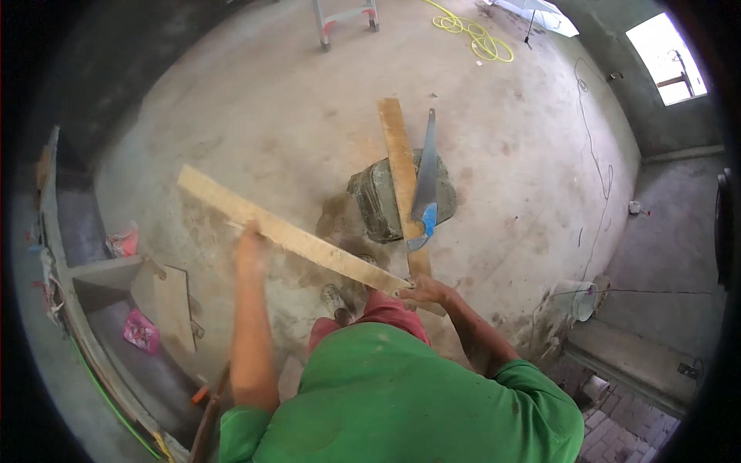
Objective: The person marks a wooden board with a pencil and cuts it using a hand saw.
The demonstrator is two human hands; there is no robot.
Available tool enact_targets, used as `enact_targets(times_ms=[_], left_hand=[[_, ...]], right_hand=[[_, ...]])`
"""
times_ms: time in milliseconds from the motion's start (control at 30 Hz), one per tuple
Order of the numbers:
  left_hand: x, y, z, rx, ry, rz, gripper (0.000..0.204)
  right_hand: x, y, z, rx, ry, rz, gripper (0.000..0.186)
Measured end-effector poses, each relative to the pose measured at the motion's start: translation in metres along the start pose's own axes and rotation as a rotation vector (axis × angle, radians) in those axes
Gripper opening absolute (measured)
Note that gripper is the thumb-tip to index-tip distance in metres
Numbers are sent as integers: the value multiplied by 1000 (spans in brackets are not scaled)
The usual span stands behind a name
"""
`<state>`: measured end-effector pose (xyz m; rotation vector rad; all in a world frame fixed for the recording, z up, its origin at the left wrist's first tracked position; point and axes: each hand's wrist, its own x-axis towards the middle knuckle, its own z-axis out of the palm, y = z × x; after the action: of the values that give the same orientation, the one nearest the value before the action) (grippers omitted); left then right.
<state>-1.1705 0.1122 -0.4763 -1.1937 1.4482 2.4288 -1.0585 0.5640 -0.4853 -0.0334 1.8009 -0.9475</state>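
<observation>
Slanting in front of my body is a long, narrow wooden board, its far end up and to the left. My left hand, slightly blurred, holds the board's near edge around its middle. At the near right end, my right hand grips it with the fingers closed round the wood. Just beyond, a second wooden board lies across a dark, mortar-caked upturned tub. A handsaw with a blue handle rests on that board and the tub, its blade tip pointing away from me.
A ladder's feet and a coiled yellow hose are at the far side of the concrete floor. A white bucket stands at right, near a thin cable. Low concrete compartments at left hold a pink bag and a board piece.
</observation>
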Motion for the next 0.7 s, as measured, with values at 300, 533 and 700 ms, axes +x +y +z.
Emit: enact_targets(times_ms=[300,533,700], left_hand=[[-54,-74,73,381,-262,-132,39],[-42,-28,67,910,-361,-80,46],[-54,-27,64,1352,-381,704,43]], right_hand=[[25,-22,9,248,6,-61,43],[22,-55,6,386,-63,-22,46],[31,-56,16,325,-36,22,48]])
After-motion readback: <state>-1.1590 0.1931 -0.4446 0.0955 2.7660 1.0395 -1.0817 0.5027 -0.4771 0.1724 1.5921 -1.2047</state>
